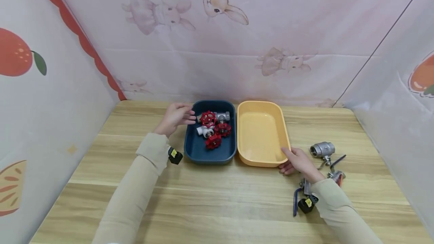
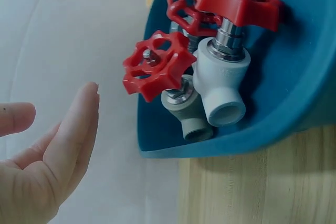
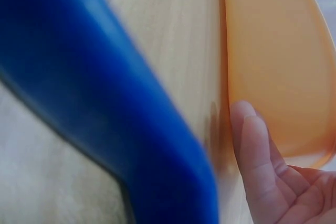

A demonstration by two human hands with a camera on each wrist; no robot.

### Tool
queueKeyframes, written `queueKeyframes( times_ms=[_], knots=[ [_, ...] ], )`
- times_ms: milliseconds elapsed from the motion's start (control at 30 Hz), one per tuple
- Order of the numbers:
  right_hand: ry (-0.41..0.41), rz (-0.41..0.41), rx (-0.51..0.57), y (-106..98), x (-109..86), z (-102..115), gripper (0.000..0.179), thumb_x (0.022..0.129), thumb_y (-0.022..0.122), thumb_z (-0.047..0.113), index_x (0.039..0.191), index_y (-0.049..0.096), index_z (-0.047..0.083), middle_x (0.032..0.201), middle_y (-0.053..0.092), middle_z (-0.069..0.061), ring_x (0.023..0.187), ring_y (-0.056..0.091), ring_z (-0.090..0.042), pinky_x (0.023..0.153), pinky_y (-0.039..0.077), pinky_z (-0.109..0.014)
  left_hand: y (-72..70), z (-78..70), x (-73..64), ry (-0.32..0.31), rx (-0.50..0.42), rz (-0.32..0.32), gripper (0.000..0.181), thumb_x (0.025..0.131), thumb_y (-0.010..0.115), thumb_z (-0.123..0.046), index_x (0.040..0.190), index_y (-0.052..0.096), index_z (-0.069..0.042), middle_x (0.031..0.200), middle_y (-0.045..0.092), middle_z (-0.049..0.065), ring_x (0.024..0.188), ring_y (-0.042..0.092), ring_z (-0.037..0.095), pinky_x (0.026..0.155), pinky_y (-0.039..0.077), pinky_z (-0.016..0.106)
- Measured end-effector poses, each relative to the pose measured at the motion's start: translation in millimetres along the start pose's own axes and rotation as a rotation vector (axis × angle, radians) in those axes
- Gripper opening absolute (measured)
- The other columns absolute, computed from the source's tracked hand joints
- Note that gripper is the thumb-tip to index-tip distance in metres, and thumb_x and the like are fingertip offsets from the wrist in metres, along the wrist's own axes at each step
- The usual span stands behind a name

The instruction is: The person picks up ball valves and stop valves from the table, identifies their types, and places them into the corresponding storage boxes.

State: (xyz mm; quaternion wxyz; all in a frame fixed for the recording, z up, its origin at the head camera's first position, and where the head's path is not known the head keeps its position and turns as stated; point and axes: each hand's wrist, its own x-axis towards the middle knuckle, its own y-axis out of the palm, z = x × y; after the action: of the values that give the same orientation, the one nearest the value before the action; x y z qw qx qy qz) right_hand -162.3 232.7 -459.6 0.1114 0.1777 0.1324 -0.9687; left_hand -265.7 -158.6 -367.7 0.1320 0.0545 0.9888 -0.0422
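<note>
My left hand is beside the left rim of a dark blue tray, fingers extended and holding nothing. In the left wrist view its fingers stand apart from the tray. Several valves with red handwheels lie in the tray, some with white bodies. At the near right corner of a yellow tray, my right hand touches the rim and outer wall. Its fingers look fairly straight in the right wrist view. Nothing is in the yellow tray.
Right of the yellow tray, several metal ball valves lie on the wooden table, partly behind my right wrist. A blue lever handle fills much of the right wrist view, blurred. Printed cloth walls enclose the table.
</note>
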Motion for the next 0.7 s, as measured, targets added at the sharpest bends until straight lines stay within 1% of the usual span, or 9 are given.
queueKeyframes(
  times_ms=[100,233,300,367,433,567,700],
  knots=[
    [0.006,0.003,0.0,0,0.2,0,0.057,0.098,0.035,0.038,0.118,0.039,-0.015,0.075,0.064,-0.016,0.062,0.064,-0.024,0.059,0.055,-0.036,-3.4,1.1,-5.1,-0.005,-0.023,0.009,0.042,0.097,0.045,-0.015,0.131,0.038,0.008,0.107,0.053,0.021,0.09,0.062,0.028,0.077,0.052,0.034],
    [0.011,0.002,0.004,0,0.5,-1,0.057,0.098,0.035,0.039,0.118,0.039,-0.015,0.075,0.064,-0.016,0.062,0.064,-0.024,0.059,0.055,-0.036,-6.9,2.2,-11.8,-0.007,-0.045,0.026,0.043,0.096,0.046,-0.017,0.132,0.038,0.006,0.118,0.048,0.028,0.1,0.058,0.034,0.078,0.051,0.033],
    [0.005,0.002,0.002,0,0.6,-1,0.058,0.098,0.036,0.039,0.118,0.038,-0.015,0.075,0.064,-0.016,0.062,0.064,-0.024,0.059,0.055,-0.036,-7.6,2.1,-15.9,-0.004,-0.052,0.028,0.043,0.096,0.047,-0.017,0.132,0.039,0.006,0.12,0.047,0.028,0.103,0.056,0.035,0.078,0.051,0.034],
    [0.003,0.0,0.004,0,0.8,-1,0.059,0.098,0.037,0.04,0.118,0.038,-0.015,0.075,0.064,-0.016,0.062,0.064,-0.024,0.059,0.055,-0.036,-8.1,1.5,-20.8,0.0,-0.058,0.029,0.043,0.096,0.047,-0.017,0.132,0.039,0.006,0.118,0.049,0.026,0.105,0.054,0.036,0.079,0.051,0.035],
    [-0.005,-0.001,-0.001,-1,0.8,-1,0.06,0.097,0.037,0.04,0.119,0.038,-0.016,0.075,0.064,-0.017,0.062,0.064,-0.024,0.058,0.055,-0.035,-9.0,1.8,-25.7,0.01,-0.071,0.034,0.043,0.096,0.046,-0.017,0.132,0.039,0.006,0.115,0.05,0.023,0.105,0.055,0.036,0.082,0.049,0.037],
    [0.0,-0.016,-0.01,-1,0.6,-1,0.062,0.097,0.038,0.042,0.118,0.039,-0.016,0.075,0.064,-0.016,0.062,0.064,-0.024,0.059,0.055,-0.035,-12.8,4.1,-36.5,0.032,-0.114,0.046,0.043,0.097,0.046,-0.018,0.132,0.04,0.005,0.111,0.053,0.019,0.098,0.059,0.029,0.084,0.047,0.041],
    [0.007,-0.034,-0.028,0,-0.4,1,0.064,0.096,0.038,0.045,0.117,0.041,-0.015,0.075,0.065,-0.015,0.063,0.065,-0.024,0.06,0.055,-0.036,-18.2,8.4,-46.5,0.049,-0.168,0.054,0.044,0.096,0.048,-0.018,0.132,0.04,0.006,0.11,0.055,0.019,0.091,0.062,0.024,0.082,0.049,0.039]
  ],
)
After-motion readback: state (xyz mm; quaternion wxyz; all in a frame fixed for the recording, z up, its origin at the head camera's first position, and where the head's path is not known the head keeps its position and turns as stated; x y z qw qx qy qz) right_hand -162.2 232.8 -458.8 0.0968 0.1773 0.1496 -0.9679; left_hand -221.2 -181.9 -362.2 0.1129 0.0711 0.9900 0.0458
